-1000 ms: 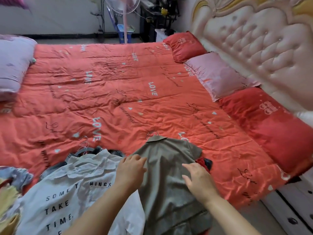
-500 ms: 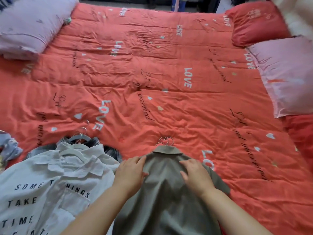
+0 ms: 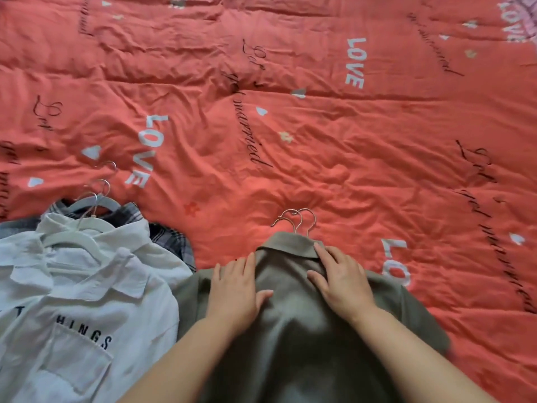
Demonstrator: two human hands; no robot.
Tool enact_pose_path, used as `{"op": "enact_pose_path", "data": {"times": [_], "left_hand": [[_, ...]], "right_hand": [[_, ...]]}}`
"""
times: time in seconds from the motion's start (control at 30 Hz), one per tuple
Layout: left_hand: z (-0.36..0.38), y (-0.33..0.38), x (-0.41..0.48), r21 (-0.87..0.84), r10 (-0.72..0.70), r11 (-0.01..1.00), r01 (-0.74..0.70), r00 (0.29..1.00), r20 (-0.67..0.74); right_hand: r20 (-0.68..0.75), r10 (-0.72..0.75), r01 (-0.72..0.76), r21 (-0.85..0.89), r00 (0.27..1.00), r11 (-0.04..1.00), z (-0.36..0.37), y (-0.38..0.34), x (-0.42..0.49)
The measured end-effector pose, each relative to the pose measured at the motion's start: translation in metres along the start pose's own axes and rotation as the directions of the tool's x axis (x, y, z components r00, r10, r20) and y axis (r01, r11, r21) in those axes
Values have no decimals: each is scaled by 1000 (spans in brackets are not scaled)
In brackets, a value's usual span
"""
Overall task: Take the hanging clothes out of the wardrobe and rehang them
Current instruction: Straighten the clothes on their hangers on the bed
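On the red quilt, at near left, a white lettered shirt is lying (plaid garment underneath). Just right of it, the left hand and right hand are pressing flat, fingers straight, on an olive collared shirt, metal hanger hooks poking past its collar.

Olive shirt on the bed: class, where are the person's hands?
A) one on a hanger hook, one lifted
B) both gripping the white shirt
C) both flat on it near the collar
C: left hand and right hand lie flat on the olive shirt.
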State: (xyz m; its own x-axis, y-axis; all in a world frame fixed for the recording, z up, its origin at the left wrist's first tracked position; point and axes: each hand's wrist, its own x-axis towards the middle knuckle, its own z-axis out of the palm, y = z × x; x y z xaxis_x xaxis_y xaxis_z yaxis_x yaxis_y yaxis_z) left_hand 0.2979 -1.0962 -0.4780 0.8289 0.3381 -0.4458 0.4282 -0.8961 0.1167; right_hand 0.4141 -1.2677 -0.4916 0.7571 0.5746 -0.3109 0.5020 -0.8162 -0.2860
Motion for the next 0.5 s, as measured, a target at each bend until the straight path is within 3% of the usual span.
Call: {"op": "enact_pose_path", "data": {"times": [0.3, 0.5], "left_hand": [[13, -7, -38, -93, 99, 990, -108, 990, -101], [-13, 2, -1, -212, 59, 972, -104, 977, -206]], "right_hand": [[-85, -28, 29, 15, 996, 999, 0, -3, -49], [-82, 55, -40, 178, 995, 983, -8, -7, -17]]}}
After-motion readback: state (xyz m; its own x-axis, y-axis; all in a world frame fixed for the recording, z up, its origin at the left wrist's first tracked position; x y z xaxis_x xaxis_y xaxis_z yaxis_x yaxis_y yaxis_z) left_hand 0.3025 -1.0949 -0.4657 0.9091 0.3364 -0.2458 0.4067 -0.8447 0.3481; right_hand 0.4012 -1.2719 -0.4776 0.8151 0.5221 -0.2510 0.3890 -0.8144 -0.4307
